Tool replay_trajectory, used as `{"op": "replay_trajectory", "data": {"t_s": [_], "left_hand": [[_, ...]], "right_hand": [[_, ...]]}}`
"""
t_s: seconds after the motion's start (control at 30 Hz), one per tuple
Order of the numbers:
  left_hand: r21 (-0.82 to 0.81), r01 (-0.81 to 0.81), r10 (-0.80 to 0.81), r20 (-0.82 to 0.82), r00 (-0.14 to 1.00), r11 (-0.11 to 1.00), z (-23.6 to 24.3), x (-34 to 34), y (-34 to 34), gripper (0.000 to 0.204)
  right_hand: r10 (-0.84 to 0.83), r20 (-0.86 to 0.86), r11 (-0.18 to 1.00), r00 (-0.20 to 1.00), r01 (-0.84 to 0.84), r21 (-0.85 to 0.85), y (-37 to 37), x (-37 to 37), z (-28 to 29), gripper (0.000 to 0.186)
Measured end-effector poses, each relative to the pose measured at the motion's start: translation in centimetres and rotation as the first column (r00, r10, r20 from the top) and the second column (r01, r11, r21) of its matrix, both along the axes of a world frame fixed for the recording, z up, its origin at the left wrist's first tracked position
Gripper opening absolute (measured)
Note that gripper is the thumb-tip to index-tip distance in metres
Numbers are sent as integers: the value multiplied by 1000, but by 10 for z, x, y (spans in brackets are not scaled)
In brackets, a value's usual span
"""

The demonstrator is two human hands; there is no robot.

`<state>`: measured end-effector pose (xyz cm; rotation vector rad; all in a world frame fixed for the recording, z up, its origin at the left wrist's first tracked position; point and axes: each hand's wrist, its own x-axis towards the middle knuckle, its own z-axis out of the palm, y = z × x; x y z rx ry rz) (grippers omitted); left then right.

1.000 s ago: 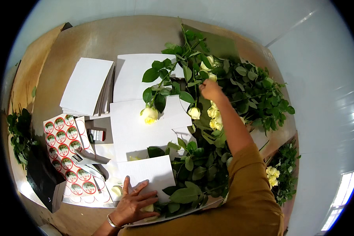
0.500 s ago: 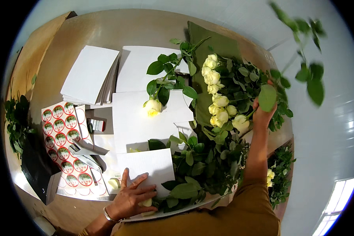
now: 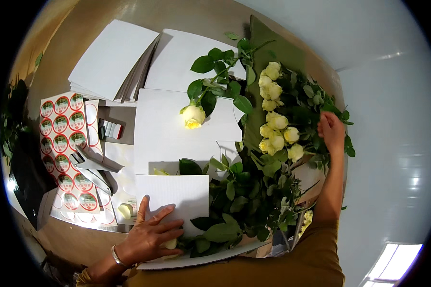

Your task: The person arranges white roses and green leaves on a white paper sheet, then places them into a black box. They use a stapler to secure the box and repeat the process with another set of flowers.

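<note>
My left hand (image 3: pixel 151 232) lies with fingers spread on a white cardboard piece (image 3: pixel 172 191) at the near edge, with rose foliage (image 3: pixel 227 232) beside it. My right hand (image 3: pixel 331 129) is at the right edge of a rose pile (image 3: pixel 311 110), fingers curled; whether they hold a stem is hidden. To its left, several pale yellow rose heads (image 3: pixel 275 131) rest in a column along a green mat (image 3: pixel 263 43). A single yellow rose (image 3: pixel 194 115) with its leafy stem lies across white boards (image 3: pixel 153 138) in the middle.
A stack of white cards (image 3: pixel 107 57) is at the back left, above sheets of round red-rimmed stickers (image 3: pixel 62 129), a metal stapler (image 3: pixel 93 172) and a small box (image 3: pixel 110 128). A black object (image 3: pixel 26 186) and more foliage line the left edge. A pale wall (image 3: pixel 383 95) bounds the right.
My right hand moved rightward from among the rose heads, carrying a leafy stem that was raised and no longer shows in the air. The rose heads became uncovered. The view has shifted.
</note>
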<state>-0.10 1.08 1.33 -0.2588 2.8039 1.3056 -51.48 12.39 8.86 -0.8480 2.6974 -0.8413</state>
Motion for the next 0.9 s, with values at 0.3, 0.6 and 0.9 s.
{"op": "replay_trajectory", "data": {"t_s": [0.3, 0.6, 0.9], "left_hand": [[16, 15, -16, 34, 999, 1000, 3, -1, -4, 37], [49, -4, 3, 23, 1000, 999, 0, -4, -3, 40], [30, -11, 11, 13, 1000, 999, 1, -2, -2, 39]], "right_hand": [[347, -175, 845, 921, -226, 484, -101, -40, -112, 53], [290, 143, 936, 946, -248, -251, -30, 7, -32, 48], [12, -659, 956, 752, -203, -213, 23, 60, 28, 48]]}}
